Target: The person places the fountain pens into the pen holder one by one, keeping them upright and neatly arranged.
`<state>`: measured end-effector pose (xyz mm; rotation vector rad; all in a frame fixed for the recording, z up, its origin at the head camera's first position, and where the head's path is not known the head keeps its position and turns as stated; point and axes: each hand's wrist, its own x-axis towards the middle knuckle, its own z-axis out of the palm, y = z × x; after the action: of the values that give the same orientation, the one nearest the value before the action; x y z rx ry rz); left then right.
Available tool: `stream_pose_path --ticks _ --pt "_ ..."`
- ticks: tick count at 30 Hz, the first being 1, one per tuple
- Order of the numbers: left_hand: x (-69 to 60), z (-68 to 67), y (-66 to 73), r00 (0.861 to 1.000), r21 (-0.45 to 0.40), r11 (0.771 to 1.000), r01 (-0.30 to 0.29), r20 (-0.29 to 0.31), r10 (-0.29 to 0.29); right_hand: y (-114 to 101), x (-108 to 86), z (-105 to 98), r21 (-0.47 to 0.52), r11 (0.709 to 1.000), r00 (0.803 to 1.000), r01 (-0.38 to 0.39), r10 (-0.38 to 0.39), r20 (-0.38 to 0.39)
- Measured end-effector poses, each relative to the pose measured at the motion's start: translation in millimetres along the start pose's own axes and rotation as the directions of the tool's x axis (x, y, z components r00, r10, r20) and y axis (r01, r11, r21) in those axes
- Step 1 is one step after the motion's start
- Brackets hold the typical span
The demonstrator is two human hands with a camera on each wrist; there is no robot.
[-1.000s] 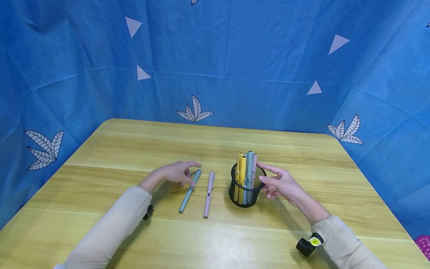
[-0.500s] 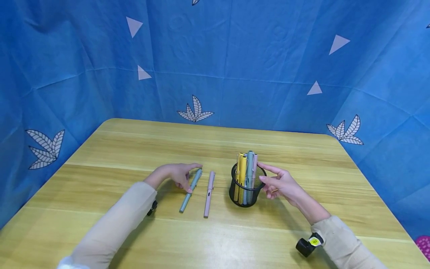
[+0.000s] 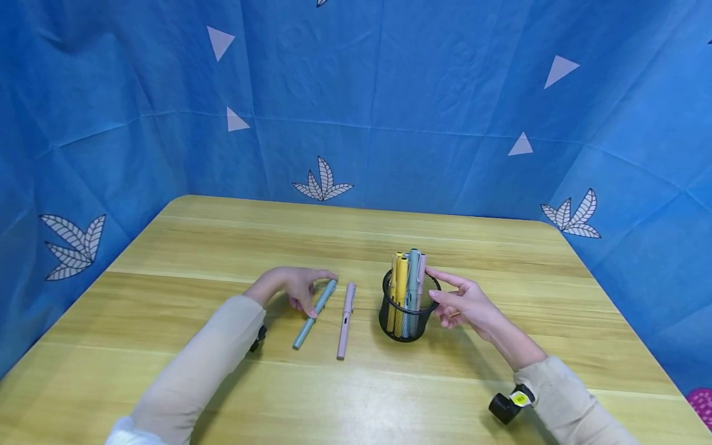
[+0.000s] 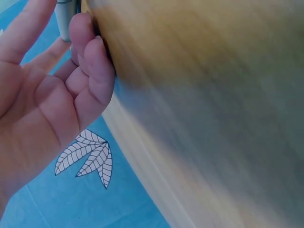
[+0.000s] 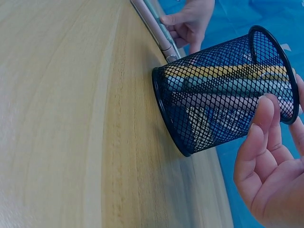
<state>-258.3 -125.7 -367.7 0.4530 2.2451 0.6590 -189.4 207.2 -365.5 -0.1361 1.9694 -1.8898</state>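
A teal pen [image 3: 314, 314] lies slanted on the table, and my left hand [image 3: 297, 288] holds it with the thumb on its side and the index finger by its upper end. In the left wrist view, part of this pen [image 4: 65, 21] shows beyond the curled fingers. A lilac pen [image 3: 345, 321] lies just right of it. My right hand [image 3: 466, 304] holds the rim of a black mesh pen holder [image 3: 408, 324] between thumb and index finger, other fingers curled beside it. Upright inside are yellow pens [image 3: 402, 281], a teal pen [image 3: 413, 272] and a lilac pen [image 3: 421, 272].
The wooden table [image 3: 389, 395] has rounded far corners. A blue cloth [image 3: 356, 93] with leaf and triangle prints hangs behind and beside it. A black wrist camera [image 3: 505, 408] sits at the right sleeve. Something pink [image 3: 699, 405] shows at the right edge.
My left hand has moved slightly right and its thumb has come down onto the teal pen. That pen has turned a little, its lower end going left. The right hand and holder stay put.
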Motion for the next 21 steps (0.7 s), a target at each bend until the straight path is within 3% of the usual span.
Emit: stream_pose_path --ticks 11,21 --pt "-0.6 -0.4 -4.4 0.999 -0.029 0.998 -0.047 -0.018 0.046 0 -0.7 0 0.012 1.0 1.0 0.007 -0.007 0.01" --pt "-4.1 -4.2 -11.0 0.996 -0.148 0.985 -0.084 -0.011 0.083 1 0.6 0 0.009 1.0 1.0 0.004 -0.004 0.003"
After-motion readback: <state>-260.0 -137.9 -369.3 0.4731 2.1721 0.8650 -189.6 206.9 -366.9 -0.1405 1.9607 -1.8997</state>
